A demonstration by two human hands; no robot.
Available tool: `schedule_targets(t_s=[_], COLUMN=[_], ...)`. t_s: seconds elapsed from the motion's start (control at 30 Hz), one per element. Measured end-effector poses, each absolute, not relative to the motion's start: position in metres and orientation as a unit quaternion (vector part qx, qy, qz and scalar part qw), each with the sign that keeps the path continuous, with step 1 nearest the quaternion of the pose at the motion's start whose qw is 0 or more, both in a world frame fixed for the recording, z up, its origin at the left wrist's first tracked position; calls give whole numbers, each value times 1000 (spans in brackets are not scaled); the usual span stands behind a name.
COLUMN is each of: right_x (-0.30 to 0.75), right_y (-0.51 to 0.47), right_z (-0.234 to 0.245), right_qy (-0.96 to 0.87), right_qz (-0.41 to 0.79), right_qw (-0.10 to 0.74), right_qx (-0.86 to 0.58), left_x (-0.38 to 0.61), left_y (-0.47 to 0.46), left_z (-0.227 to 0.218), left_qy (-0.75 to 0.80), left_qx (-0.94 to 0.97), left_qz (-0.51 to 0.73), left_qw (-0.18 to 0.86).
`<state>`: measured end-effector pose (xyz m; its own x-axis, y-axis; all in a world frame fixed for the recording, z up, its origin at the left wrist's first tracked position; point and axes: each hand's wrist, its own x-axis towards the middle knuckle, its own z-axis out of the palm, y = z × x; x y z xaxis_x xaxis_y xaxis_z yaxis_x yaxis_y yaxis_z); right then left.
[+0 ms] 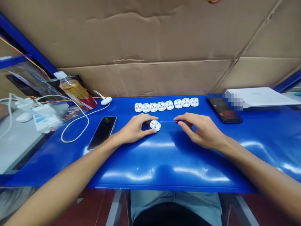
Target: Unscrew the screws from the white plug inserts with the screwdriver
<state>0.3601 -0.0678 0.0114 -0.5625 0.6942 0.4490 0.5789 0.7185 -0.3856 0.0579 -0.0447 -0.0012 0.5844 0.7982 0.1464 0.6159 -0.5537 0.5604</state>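
Left hand [133,128] and right hand [204,130] above a blue worktop [150,164]. The left fingers, curved around its sides, grip a rounded white piece [155,125] with metal studs in its face, located near the worktop's middle. The right fingers are pinched on a slim red-handled tool [177,121], its thin shaft directed at the piece; whether the tip touches cannot be told. Behind, eight similar white pieces [161,106] form a row. A phone [102,133] lies beside the left forearm; a dark device [219,110], partly blurred, lies at right.
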Motion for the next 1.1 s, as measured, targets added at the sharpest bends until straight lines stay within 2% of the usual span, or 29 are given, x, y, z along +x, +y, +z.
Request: schedule_targets(t_s=[0.8,1.1], right_x=[356,357], right_y=[-70,-72], right_z=[8,11], right_qy=[-885,-896], right_qz=[75,103], right_qw=[304,295], right_qx=[-345,-315], left_x=[60,59], left_y=[-47,-47], left_z=[2,1], left_qy=[407,407], left_qx=[862,864], left_qz=[188,185], left_qw=[235,232])
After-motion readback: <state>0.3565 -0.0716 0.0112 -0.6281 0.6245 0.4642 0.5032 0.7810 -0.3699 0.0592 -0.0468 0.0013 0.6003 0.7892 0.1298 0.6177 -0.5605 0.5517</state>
